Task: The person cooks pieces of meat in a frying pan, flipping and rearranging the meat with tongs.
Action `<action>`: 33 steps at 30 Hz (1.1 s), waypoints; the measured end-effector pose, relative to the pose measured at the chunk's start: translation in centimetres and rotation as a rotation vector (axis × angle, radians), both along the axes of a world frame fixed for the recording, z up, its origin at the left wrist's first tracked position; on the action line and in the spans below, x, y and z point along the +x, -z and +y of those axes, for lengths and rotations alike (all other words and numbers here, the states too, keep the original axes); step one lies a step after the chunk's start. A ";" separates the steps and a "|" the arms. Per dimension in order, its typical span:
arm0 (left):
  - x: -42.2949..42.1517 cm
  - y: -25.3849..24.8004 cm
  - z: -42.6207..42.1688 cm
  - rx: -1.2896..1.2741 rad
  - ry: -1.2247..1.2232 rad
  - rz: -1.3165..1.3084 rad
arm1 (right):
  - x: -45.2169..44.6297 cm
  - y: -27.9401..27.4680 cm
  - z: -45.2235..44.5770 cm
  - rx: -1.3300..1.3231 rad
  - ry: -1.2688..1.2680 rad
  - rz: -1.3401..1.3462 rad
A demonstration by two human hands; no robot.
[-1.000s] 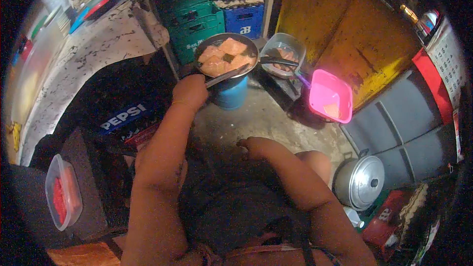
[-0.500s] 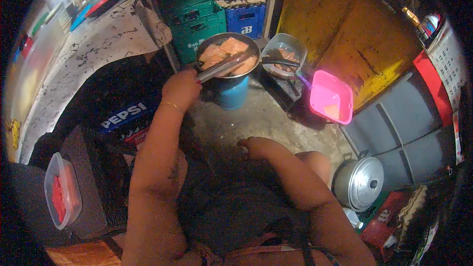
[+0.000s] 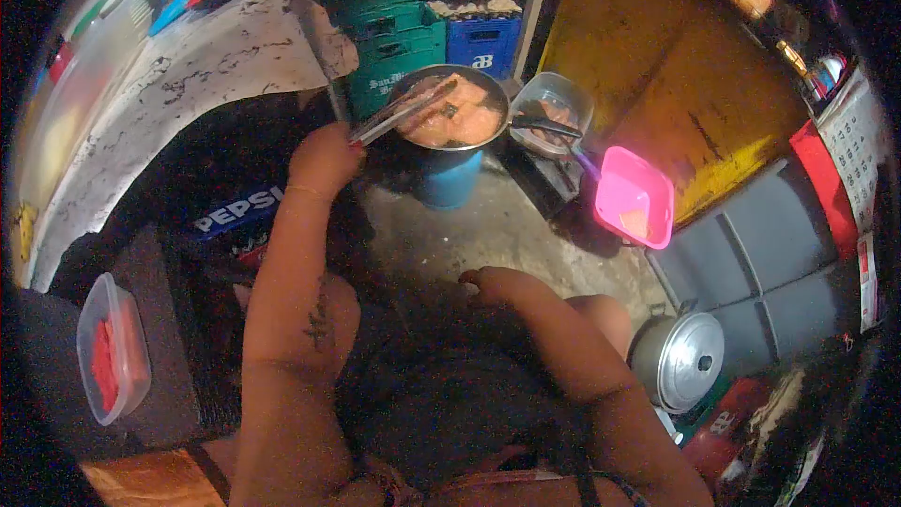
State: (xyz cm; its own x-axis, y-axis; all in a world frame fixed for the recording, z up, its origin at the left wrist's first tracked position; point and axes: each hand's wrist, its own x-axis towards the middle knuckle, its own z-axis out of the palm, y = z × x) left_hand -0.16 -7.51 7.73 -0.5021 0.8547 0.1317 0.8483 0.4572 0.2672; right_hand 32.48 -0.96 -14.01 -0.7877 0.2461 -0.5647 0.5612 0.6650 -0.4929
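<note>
My left hand [image 3: 326, 158] is closed around the handle end of metal tongs [image 3: 399, 115], whose tips reach over the left part of a round frying pan [image 3: 450, 144]. Several flat orange-pink pieces [image 3: 474, 120] lie in the pan. The pan sits above a blue cylinder [image 3: 449, 180], its black handle [image 3: 546, 125] pointing right. Low in front of my body is my right hand [image 3: 490, 287], with its fingers curled; a small pale spot shows at them, too small to name.
Right of the pan stand a clear container [image 3: 563, 99] and a pink basket [image 3: 635, 197] with a piece inside. A lidded pot [image 3: 678, 361] is at lower right, a tub with red contents [image 3: 114, 347] at lower left. Crates [image 3: 483, 45] stand behind the pan.
The view has shifted, so most things appear further right. My left hand has moved left and back with the tongs, whose tips now lie over the pan's left side. My right hand has barely moved.
</note>
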 end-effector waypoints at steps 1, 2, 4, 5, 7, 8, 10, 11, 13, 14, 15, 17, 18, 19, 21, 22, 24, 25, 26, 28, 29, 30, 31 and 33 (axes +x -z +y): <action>-0.3 0.1 0.0 -0.017 0.004 -0.004 | 0.1 0.2 0.0 0.007 -0.004 0.007; -0.5 0.2 -0.1 -0.017 0.005 -0.003 | 0.1 0.3 0.0 0.015 -0.009 0.014; -0.7 0.4 -0.3 -0.016 0.008 -0.001 | -0.2 -0.3 -0.2 0.020 -0.012 -0.032; -1.0 0.6 -0.3 -0.005 0.011 -0.009 | -0.4 -0.7 -0.4 0.023 -0.013 -0.055; -1.6 1.3 -0.1 0.017 0.017 -0.025 | -0.4 -2.0 -0.9 -0.007 0.025 -0.067; -2.0 1.5 0.2 0.013 0.009 -0.033 | -0.4 -2.5 -1.1 -0.022 0.045 -0.073; -2.5 1.7 0.6 0.003 -0.007 -0.048 | -0.5 -2.4 -1.3 0.013 0.028 -0.077; -2.6 2.0 0.7 0.039 0.013 -0.049 | -0.4 -2.4 -1.5 0.029 0.020 -0.079; -2.8 2.1 0.7 0.109 0.052 -0.051 | -0.2 -1.7 -1.3 0.032 0.007 -0.074; -3.0 2.1 0.8 0.088 0.044 -0.256 | -0.1 -1.4 -1.2 0.033 0.000 -0.071; -3.0 1.7 1.1 0.067 0.038 -0.462 | -0.3 -1.3 -1.1 0.035 -0.001 -0.096; -2.3 1.0 1.0 0.060 -0.005 -0.819 | -0.6 -1.3 -1.1 0.040 -0.008 -0.144; -1.2 0.2 0.6 0.075 -0.041 -0.970 | -0.5 -1.2 -1.1 0.049 -0.014 -0.122; -0.4 -0.2 0.4 0.091 -0.077 -1.121 | -0.4 -1.1 -1.2 0.058 -0.018 -0.101; -0.1 0.6 1.1 0.107 -0.057 -1.173 | -0.3 -0.9 -1.1 0.069 -0.031 -0.075; 0.0 1.4 1.5 0.113 -0.047 -1.199 | -0.2 -0.8 -1.0 0.071 -0.039 -0.071; -0.4 4.1 2.9 0.075 0.038 -1.029 | -0.2 -1.2 -1.1 0.058 -0.040 -0.073; -0.3 4.5 3.2 0.055 0.078 -0.945 | -0.4 -2.2 -1.2 0.042 -0.034 -0.079; -0.2 4.8 3.3 0.013 0.090 -0.915 | -0.5 -2.9 -1.4 0.026 -0.028 -0.085; 0.9 4.2 3.4 -0.069 0.114 -0.852 | -0.2 -2.3 -1.3 0.037 -0.022 -0.037; 1.5 3.8 3.4 -0.109 0.136 -0.814 | -0.1 -2.0 -1.3 0.043 -0.019 -0.012; 2.6 2.6 3.2 -0.150 0.158 -0.776 | 0.0 -2.1 -1.3 0.052 -0.022 -0.011; 3.2 2.0 3.0 -0.190 0.179 -0.737 | -0.1 -2.1 -1.3 0.062 -0.026 -0.008; 3.1 4.9 3.9 -0.095 0.163 -0.911 | 0.0 -1.9 -1.3 0.065 -0.020 0.007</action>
